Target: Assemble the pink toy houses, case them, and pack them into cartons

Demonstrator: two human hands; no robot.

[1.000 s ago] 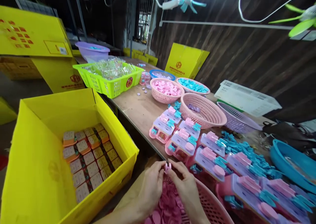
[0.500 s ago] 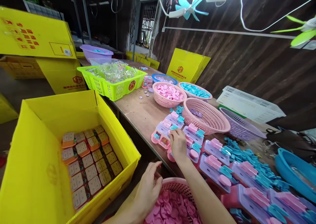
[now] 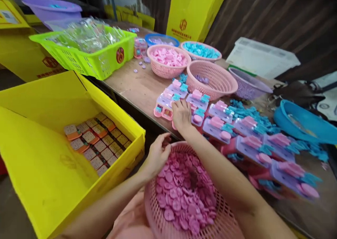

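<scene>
**A:** Right hand (image 3: 181, 114) is palm-down on the toy units (image 3: 164, 107) at the very front edge of the table (image 3: 137, 88), fingers curled onto the plastic.

**B:** Pinching a piece?

**A:** Can't tell, the knuckles hide the fingertips. Left hand (image 3: 157, 156) is at the far rim of the pink basket (image 3: 154, 218), fingers loosely bent over the pink discs (image 3: 181, 193). It may have one between thumb and finger, but it's too blurred to call.

**B:** So where's the danger?

**A:** First, that edge. The units under the right hand sit right at the lip, so a sideways shove could slide one off, down between the table and the yellow box (image 3: 52, 102).

**B:** And the basket?

**A:** It's heaped full, and it seems to sit on the lap rather than the table. The right forearm crosses straight over it, so a dropped elbow or a tipped knee could send discs spilling.

**B:** The neighbours?

**A:** The units are packed touching. One nudge could jostle the whole row.
</scene>
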